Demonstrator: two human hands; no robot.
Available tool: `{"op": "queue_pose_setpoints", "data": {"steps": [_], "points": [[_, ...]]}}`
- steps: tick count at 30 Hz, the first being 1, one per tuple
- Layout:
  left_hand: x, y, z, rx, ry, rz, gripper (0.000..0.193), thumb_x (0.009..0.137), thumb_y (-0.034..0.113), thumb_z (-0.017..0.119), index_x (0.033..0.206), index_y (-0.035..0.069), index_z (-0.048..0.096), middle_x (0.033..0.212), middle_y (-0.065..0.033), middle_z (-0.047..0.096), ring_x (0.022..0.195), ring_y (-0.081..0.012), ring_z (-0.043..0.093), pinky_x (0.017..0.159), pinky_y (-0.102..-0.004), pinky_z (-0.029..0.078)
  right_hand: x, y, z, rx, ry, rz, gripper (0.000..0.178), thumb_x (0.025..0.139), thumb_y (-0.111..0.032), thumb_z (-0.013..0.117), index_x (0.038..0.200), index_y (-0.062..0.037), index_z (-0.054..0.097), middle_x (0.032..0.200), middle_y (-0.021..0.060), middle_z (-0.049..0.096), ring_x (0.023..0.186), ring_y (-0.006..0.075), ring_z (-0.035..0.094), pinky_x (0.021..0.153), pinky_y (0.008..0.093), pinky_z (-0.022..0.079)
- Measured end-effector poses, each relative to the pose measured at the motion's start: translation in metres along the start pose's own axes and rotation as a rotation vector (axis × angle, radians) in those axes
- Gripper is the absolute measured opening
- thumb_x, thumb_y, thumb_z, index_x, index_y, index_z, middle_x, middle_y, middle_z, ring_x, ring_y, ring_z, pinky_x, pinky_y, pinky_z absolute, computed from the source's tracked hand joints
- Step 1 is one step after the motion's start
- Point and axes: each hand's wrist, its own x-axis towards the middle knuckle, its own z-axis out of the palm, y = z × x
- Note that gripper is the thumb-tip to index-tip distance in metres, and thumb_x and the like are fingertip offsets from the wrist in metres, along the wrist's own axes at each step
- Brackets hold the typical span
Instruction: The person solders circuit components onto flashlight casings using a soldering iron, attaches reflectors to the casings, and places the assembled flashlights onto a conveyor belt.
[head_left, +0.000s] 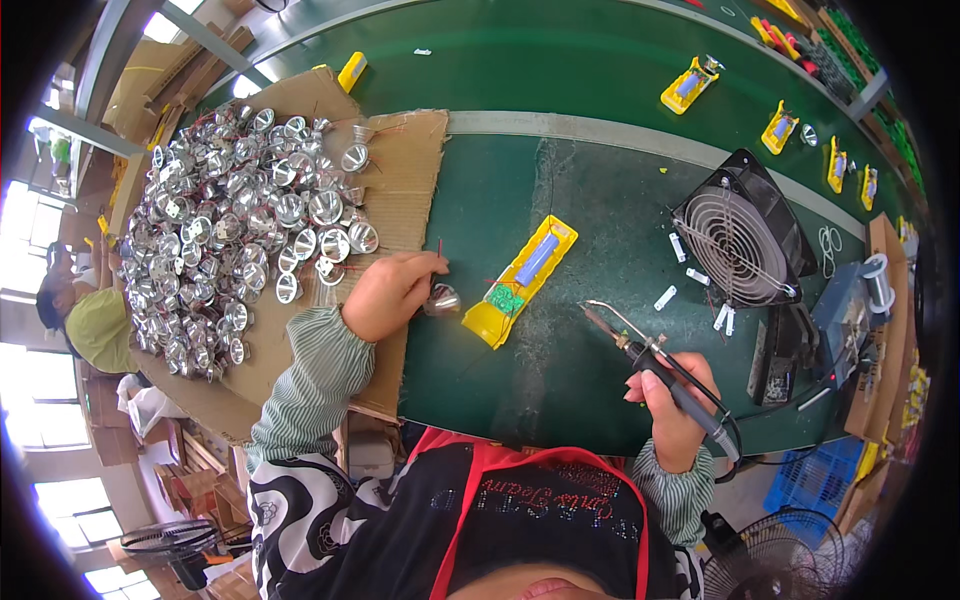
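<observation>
My left hand [390, 295] is closed on a small silver reflector cup [442, 299] with thin wires, held low over the green bench mat. My right hand [677, 410] grips a soldering iron [684, 398]; a thin curved tube runs alongside it, and the tip points left toward a yellow housing [483, 325]. That open housing lies tilted on the mat between my hands. Inside it sit a blue cylindrical battery [538, 260] and a green circuit board [505, 299], with fine wires around them. The iron's tip is apart from the housing.
A big heap of silver reflectors [230, 220] covers cardboard [405, 190] at left. A black fan [745, 235] and small white pieces [666, 297] lie right, near a solder spool [878, 285]. Several yellow housings [690, 86] rest on the green belt [560, 60] beyond. A person [95, 325] sits far left.
</observation>
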Motion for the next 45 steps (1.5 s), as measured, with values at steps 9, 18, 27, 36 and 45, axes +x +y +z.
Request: {"op": "queue_pose_setpoints", "data": {"steps": [9,18,27,36,45], "points": [[-0.006,0.023,0.021,-0.656,0.214,-0.478,0.012,0.090,0.008,0.063,0.096,-0.003,0.062,0.085,-0.0096,0.070,0.069,-0.0127,0.064,0.066,-0.0252,0.049,0.002,-0.004,0.009,-0.040,-0.078,-0.036,0.018,0.084,0.003,0.064,0.098,0.0070,0.053,0.079,0.0158,0.069,0.066,0.0162,0.068,0.062,0.0279,0.056],[-0.006,0.049,0.017,-0.233,-0.010,-0.455,0.011,0.087,0.011,0.065,0.089,0.000,0.063,0.077,-0.0104,0.064,0.071,-0.0235,0.062,0.065,-0.0349,0.048,0.010,-0.002,0.025,-0.030,-0.171,-0.022,0.018,0.084,0.002,0.065,0.099,0.0054,0.055,0.079,0.0144,0.069,0.067,0.0149,0.067,0.063,0.0276,0.056],[0.001,0.051,0.043,-0.082,0.051,-0.176,0.008,0.081,0.006,0.066,0.082,0.001,0.060,0.093,-0.0131,0.062,0.089,-0.0312,0.059,0.080,-0.0398,0.047,0.030,0.015,0.044,-0.046,-0.297,-0.044,0.017,0.086,0.002,0.063,0.100,0.0055,0.054,0.081,0.0159,0.068,0.068,0.0167,0.067,0.063,0.0285,0.057],[0.003,0.050,0.041,-0.111,0.014,-0.203,0.009,0.080,0.006,0.065,0.082,0.000,0.058,0.094,-0.0141,0.063,0.090,-0.0322,0.061,0.078,-0.0401,0.049,0.036,0.025,0.052,-0.024,-0.314,0.020,0.015,0.087,0.001,0.063,0.099,0.0052,0.054,0.082,0.0165,0.068,0.070,0.0176,0.068,0.063,0.0289,0.058],[0.004,0.050,0.042,-0.134,0.064,-0.186,0.007,0.080,0.006,0.064,0.079,0.001,0.059,0.088,-0.0126,0.062,0.083,-0.0335,0.061,0.073,-0.0418,0.049,0.039,0.026,0.053,-0.031,-0.325,0.021,0.015,0.087,0.001,0.063,0.098,0.0047,0.054,0.080,0.0159,0.068,0.068,0.0174,0.068,0.062,0.0283,0.057]]}}
